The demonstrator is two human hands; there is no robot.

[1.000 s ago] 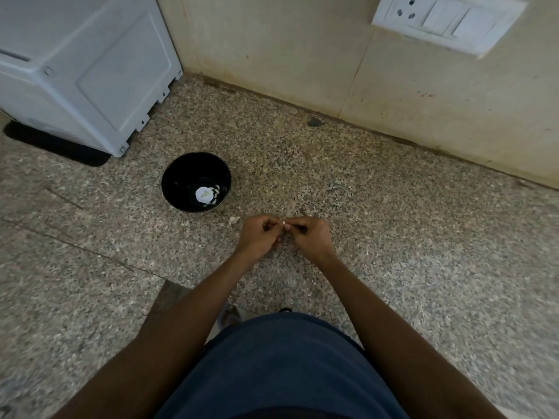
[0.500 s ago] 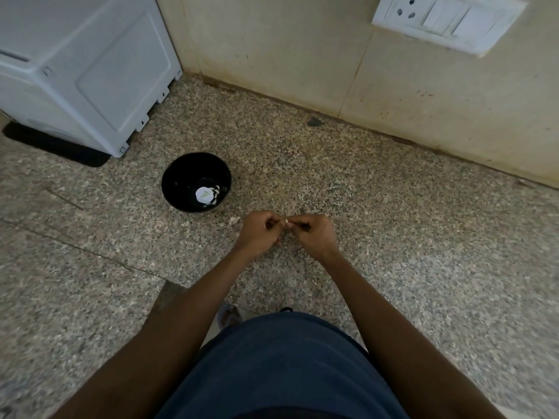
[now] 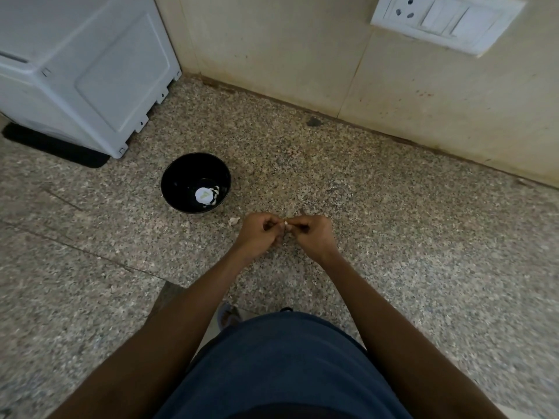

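Peeling step, prob: L hand [image 3: 257, 234] & R hand [image 3: 314, 237] fingers both pinch clove [image 3: 286, 222], right of bowl [image 3: 178, 176]. Next: strip skin, drop clove in bowl.

no readable text; white sticker [image 3: 203, 195] in black bowl [image 3: 178, 179] bears greenish mark, illegible.

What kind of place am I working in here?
Probably a home kitchen counter: a speckled granite worktop against a beige tiled wall with a white switch-and-socket plate, plus a black round bowl holding small white pieces.
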